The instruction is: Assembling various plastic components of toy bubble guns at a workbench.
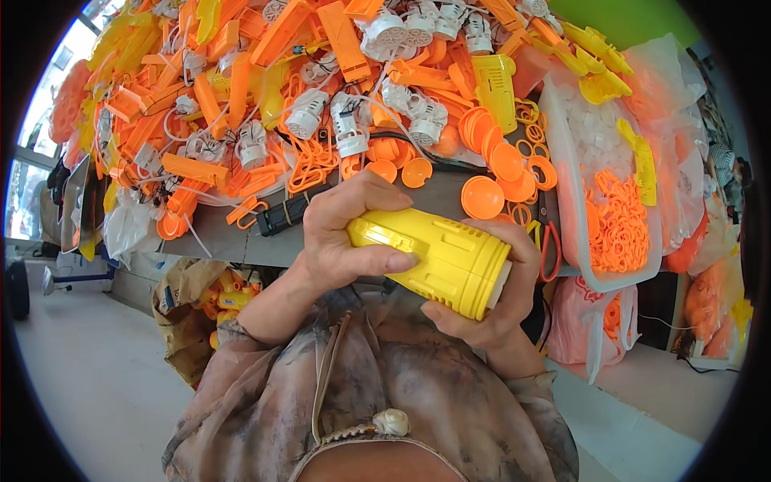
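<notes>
Between both hands, above the table's near edge, is a yellow plastic housing (446,257), roughly cylindrical with ribs and slots. It lies tilted, its wider end down to the right, where a pale whitish edge shows. My left hand (337,229) is closed round the narrower end, thumb along the top. At the wider end my right hand (506,309) grips the rim, fingers on the far side and thumb on the near side. Just beyond the housing lie round orange caps (482,197) and white motor-like units with wires (351,128).
A large heap of orange parts (209,104) covers the table. At the right stands a translucent bin (566,201) with orange clips (618,233). Red-handled scissors or pliers (550,251) lie beside it. A black tool-like bar (283,215) lies left. Below are a brown paper bag (173,309) and a plastic bag (574,325).
</notes>
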A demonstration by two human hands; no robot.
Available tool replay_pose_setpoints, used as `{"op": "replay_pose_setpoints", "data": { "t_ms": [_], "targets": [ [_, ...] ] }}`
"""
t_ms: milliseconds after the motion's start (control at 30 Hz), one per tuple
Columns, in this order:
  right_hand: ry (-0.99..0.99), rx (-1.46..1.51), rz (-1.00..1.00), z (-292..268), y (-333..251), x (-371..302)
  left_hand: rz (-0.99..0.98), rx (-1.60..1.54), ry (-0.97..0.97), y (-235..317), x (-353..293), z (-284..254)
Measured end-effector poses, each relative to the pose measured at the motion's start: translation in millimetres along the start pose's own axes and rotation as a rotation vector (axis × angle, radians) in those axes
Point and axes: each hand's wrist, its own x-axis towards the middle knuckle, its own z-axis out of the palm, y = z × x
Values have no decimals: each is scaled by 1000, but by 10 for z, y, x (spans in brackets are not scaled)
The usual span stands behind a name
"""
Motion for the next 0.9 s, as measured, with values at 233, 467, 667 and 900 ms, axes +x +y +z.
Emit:
{"op": "replay_pose_setpoints", "data": {
  "t_ms": [233,467,667,900],
  "targets": [
    [-173,-189,-39,-166,-137,354,-51,16,-315,1,79,-174],
    [-396,-147,219,-136,-185,728,-190,211,-341,62,203,-57],
    [-236,3,323,-448,-51,624,-369,-436,48,-212,-89,-200],
    [-335,-20,322,-253,148,31,-354,-553,173,-294,-194,-352]
  ]
}}
